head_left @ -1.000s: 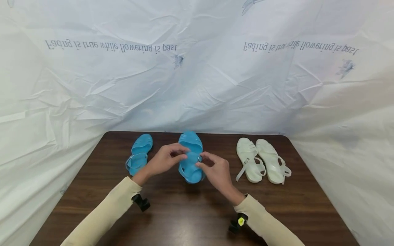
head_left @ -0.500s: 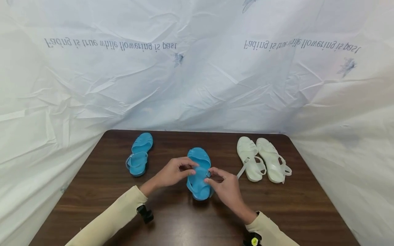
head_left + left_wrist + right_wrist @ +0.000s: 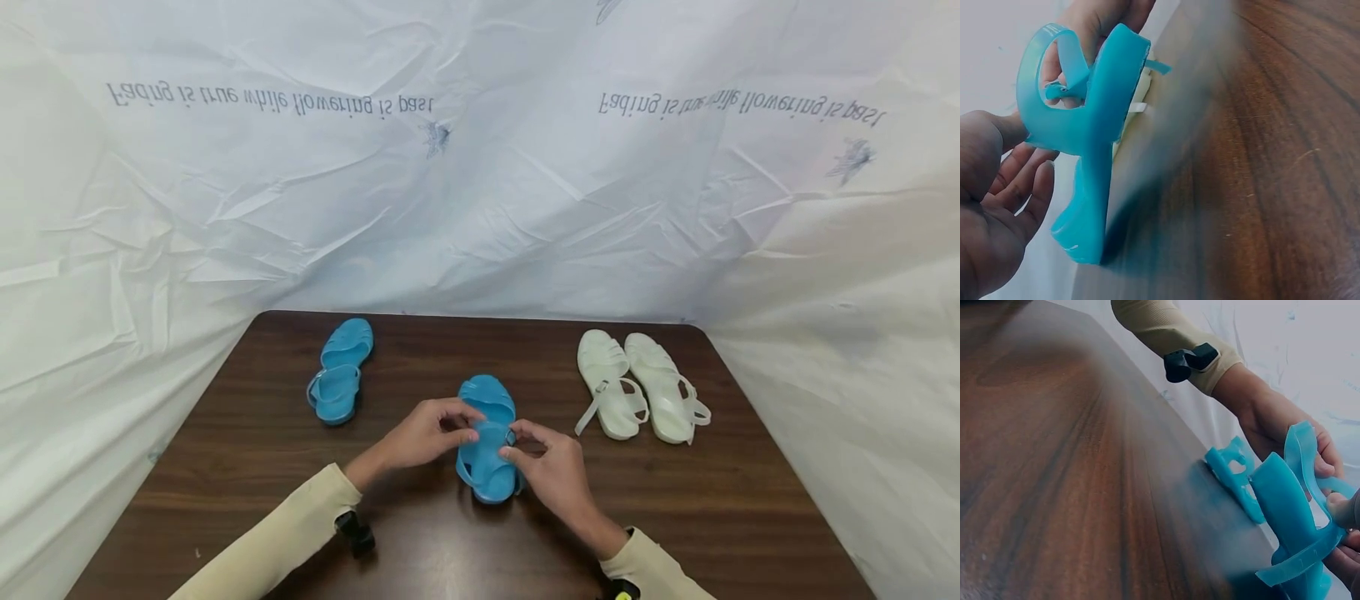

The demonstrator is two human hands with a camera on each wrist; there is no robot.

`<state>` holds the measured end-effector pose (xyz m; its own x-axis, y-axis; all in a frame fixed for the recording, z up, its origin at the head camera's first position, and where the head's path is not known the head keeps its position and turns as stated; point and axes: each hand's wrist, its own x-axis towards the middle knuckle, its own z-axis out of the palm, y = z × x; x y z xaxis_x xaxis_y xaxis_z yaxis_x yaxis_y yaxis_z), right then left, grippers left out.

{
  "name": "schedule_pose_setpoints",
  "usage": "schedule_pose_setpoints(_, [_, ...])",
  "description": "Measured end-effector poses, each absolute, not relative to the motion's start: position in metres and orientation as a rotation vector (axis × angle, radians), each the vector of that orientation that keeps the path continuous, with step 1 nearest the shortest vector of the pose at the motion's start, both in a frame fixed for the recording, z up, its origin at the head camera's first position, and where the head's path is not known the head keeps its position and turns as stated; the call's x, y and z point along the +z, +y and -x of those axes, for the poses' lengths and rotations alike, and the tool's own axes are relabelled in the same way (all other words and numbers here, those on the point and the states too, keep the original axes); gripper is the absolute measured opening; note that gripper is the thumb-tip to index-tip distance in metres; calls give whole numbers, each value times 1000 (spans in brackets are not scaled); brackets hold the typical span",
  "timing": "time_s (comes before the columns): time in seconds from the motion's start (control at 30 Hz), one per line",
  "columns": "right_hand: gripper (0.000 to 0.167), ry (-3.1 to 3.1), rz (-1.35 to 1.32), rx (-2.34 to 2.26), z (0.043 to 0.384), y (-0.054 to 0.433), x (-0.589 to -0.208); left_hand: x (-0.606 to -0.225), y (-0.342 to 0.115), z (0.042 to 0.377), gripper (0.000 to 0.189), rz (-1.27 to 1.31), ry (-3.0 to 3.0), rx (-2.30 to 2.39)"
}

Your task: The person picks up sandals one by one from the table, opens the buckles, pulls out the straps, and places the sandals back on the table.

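Note:
A blue sandal (image 3: 491, 485) is between the two hands in the head view, its toe pointing away. My left hand (image 3: 433, 435) pinches the sandal's ankle strap (image 3: 1300, 456) between thumb and fingers on the left side. From the right, my right hand (image 3: 553, 468) pinches the strap's buckle end, where a small metal buckle (image 3: 511, 437) shows beside the fingertips. The left wrist view has the sandal side-on, close over the table, with its strap standing up in a loop. A loose strap end (image 3: 1294, 562) sticks out past the heel in the right wrist view.
Another blue sandal (image 3: 335, 398) lies to the left on the dark wooden table (image 3: 420, 542). Two white sandals, the nearer one (image 3: 617, 417) with a loose strap and the other one (image 3: 670, 417) beside it, lie at the right. A white printed sheet (image 3: 480, 192) hangs behind the table.
Both hands have brought the blue sandal toward the person and slightly to the right, most of it in the first half second. The grips look the same; the other sandals stay put.

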<state>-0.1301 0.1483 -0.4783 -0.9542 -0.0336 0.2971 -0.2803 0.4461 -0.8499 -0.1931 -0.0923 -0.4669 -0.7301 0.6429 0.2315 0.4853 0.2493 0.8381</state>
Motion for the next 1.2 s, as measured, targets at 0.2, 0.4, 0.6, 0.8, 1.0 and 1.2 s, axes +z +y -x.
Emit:
schedule_pose_setpoints(0.2, [31, -2520, -257, 1431, 128, 149, -482, -470, -93, 190, 25, -1049, 2346, 1455])
schedule_pose_setpoints(0.4, [32, -2561, -287, 1361, 127, 150, -486, -473, -94, 189, 25, -1029, 2333, 1450])
schedule_pose_setpoints(0.6, [31, -2592, -288, 1364, 126, 151, -489, -476, -92, 188, 25, -1008, 2337, 1424])
schedule_pose_setpoints(0.8, [32, -2625, -302, 1362, 126, 154, -494, -479, -89, 188, 25, -973, 2331, 1373])
schedule_pose_setpoints(1.0, [31, -2641, -299, 1417, 126, 157, -495, -481, -88, 191, 23, -984, 2338, 1319])
schedule_pose_setpoints(1.2, [28, -2656, -248, 1523, 124, 161, -495, -478, -86, 195, 27, -1063, 2339, 1228])
